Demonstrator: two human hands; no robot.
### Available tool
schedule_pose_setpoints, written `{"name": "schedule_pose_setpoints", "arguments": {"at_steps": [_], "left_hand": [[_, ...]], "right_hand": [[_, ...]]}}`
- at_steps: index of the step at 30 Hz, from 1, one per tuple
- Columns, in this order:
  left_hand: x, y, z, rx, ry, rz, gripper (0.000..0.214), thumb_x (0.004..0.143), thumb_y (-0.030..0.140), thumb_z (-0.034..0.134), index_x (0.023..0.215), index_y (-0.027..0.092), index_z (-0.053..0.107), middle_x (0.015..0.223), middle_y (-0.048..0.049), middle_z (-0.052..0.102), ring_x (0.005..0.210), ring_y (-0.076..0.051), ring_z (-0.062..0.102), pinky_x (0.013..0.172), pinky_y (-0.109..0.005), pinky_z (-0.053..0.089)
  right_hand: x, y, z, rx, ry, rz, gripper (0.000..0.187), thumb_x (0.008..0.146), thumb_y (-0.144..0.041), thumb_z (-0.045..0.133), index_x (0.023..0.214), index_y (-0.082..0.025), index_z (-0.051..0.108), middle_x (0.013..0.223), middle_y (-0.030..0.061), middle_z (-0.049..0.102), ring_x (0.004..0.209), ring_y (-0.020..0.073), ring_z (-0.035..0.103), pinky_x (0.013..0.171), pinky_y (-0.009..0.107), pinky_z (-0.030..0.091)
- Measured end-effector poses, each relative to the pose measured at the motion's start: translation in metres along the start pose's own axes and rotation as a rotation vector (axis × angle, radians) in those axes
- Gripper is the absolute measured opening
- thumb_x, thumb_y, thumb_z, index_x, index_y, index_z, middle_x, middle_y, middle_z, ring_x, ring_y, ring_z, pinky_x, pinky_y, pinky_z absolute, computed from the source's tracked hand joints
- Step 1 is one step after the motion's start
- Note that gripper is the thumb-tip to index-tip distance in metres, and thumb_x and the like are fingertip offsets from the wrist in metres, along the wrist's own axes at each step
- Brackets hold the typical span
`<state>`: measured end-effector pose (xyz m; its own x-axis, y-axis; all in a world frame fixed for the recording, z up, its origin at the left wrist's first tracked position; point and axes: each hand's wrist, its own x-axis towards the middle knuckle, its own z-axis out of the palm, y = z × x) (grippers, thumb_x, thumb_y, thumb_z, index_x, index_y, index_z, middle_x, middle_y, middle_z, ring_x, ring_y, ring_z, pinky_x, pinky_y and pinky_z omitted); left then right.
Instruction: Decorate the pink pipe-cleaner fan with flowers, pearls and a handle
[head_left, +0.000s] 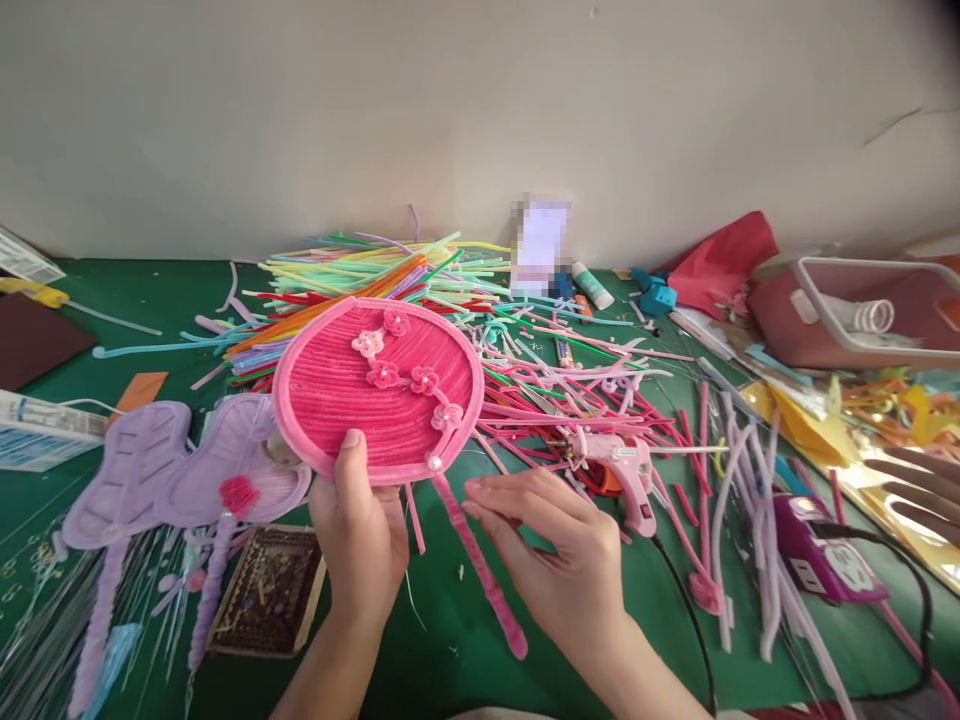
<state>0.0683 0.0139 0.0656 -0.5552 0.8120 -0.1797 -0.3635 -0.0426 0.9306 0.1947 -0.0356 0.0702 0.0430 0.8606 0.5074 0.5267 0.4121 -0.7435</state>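
Note:
My left hand (360, 540) grips a round pink hand fan (337, 400) by its lower rim, thumb on the front face. The fan looks built from pipe cleaners. Small pink flowers (424, 380) with pearl centres run along a curved stem on it, and a pearl bead (435, 462) sits at the base. From there a wrapped pink handle (480, 560) slants down to the right. Beside the handle's top, my right hand (555, 540) is pinched closed; anything between its fingertips is too small to make out. A pink glue gun (619, 470) lies just behind that hand.
Coloured pipe cleaners (360, 265) pile up behind the fan. Two lilac fans (135, 480) and a bead box (266, 590) lie left. At right are a purple power strip (825, 550), a pink basket (862, 300) and another person's hand (922, 490). A black cord (686, 600) trails forward.

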Motion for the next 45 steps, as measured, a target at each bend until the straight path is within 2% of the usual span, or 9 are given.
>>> {"name": "schedule_pose_setpoints", "arguments": {"at_steps": [7,10,13,16,19,24,33,37,45], "left_hand": [[0.002,0.001,0.0,-0.004,-0.015,0.003,0.036,0.085,0.034,0.068,0.115,0.015,0.07,0.106,-0.0082,0.075,0.099,-0.023,0.071,0.088,-0.03,0.058],[0.002,0.002,-0.001,-0.014,-0.032,-0.002,0.036,0.086,0.033,0.067,0.117,0.015,0.069,0.107,-0.0084,0.075,0.1,-0.023,0.071,0.088,-0.03,0.058],[0.003,0.001,-0.001,-0.045,-0.061,-0.027,0.039,0.086,0.036,0.067,0.121,0.017,0.067,0.109,-0.009,0.075,0.099,-0.024,0.072,0.089,-0.033,0.059],[0.004,0.0,-0.001,-0.03,-0.047,-0.023,0.038,0.086,0.036,0.067,0.118,0.016,0.068,0.106,-0.0088,0.075,0.098,-0.023,0.072,0.09,-0.032,0.058],[0.004,0.0,-0.001,-0.005,-0.036,-0.01,0.034,0.085,0.034,0.068,0.114,0.016,0.07,0.102,-0.0069,0.076,0.095,-0.021,0.072,0.089,-0.029,0.058],[0.002,0.0,-0.002,0.008,-0.05,-0.074,0.032,0.086,0.036,0.066,0.109,0.014,0.069,0.099,-0.009,0.076,0.097,-0.025,0.072,0.093,-0.035,0.057],[0.001,0.0,0.001,0.011,-0.024,-0.048,0.024,0.083,0.035,0.069,0.097,0.017,0.073,0.094,-0.0052,0.074,0.086,-0.019,0.071,0.076,-0.025,0.058],[-0.002,-0.001,0.0,0.036,-0.004,-0.017,0.024,0.083,0.037,0.07,0.096,0.017,0.074,0.091,-0.0041,0.075,0.083,-0.017,0.07,0.07,-0.023,0.056],[-0.015,-0.012,-0.01,0.425,0.107,0.191,0.043,0.085,0.056,0.064,0.066,0.017,0.066,0.059,-0.0003,0.065,0.054,-0.015,0.056,0.052,-0.028,0.044]], "right_hand": [[0.0,-0.005,-0.006,-0.063,-0.061,0.069,0.016,0.092,-0.007,0.051,0.09,-0.018,0.063,0.084,0.0045,0.07,0.075,0.0132,0.064,0.067,0.026,0.053],[-0.002,-0.004,-0.007,-0.101,-0.076,0.107,0.025,0.096,-0.009,0.043,0.075,-0.019,0.054,0.065,-0.0007,0.056,0.056,0.0093,0.053,0.053,0.022,0.044],[-0.005,0.0,-0.004,-0.167,-0.107,0.094,0.035,0.097,-0.014,0.049,0.063,-0.02,0.049,0.052,-0.005,0.045,0.044,0.0073,0.042,0.043,0.022,0.035],[-0.005,0.003,-0.002,-0.227,-0.067,0.014,0.013,0.092,-0.011,0.057,0.086,-0.018,0.066,0.076,0.0032,0.065,0.069,0.013,0.061,0.062,0.024,0.049],[-0.002,0.001,-0.001,-0.216,-0.026,-0.03,0.026,0.089,-0.004,0.054,0.108,-0.017,0.066,0.097,0.0097,0.067,0.086,0.0173,0.062,0.074,0.031,0.053],[0.007,-0.002,0.004,-0.166,-0.057,-0.091,0.016,0.089,-0.005,0.053,0.086,-0.018,0.063,0.079,0.0052,0.067,0.073,0.0167,0.056,0.065,0.033,0.049],[0.012,0.0,0.013,-0.068,0.008,0.098,0.011,0.082,-0.011,0.07,0.081,-0.022,0.071,0.074,-0.0002,0.073,0.068,0.0145,0.063,0.062,0.029,0.054],[0.013,-0.002,0.016,-0.11,0.023,0.099,0.011,0.082,-0.012,0.069,0.08,-0.022,0.069,0.074,-0.0009,0.073,0.066,0.0143,0.062,0.063,0.03,0.053],[0.009,-0.001,0.029,-0.32,0.043,0.04,0.012,0.082,-0.009,0.061,0.081,-0.02,0.065,0.074,0.0018,0.07,0.069,0.0172,0.058,0.065,0.032,0.05]]}}
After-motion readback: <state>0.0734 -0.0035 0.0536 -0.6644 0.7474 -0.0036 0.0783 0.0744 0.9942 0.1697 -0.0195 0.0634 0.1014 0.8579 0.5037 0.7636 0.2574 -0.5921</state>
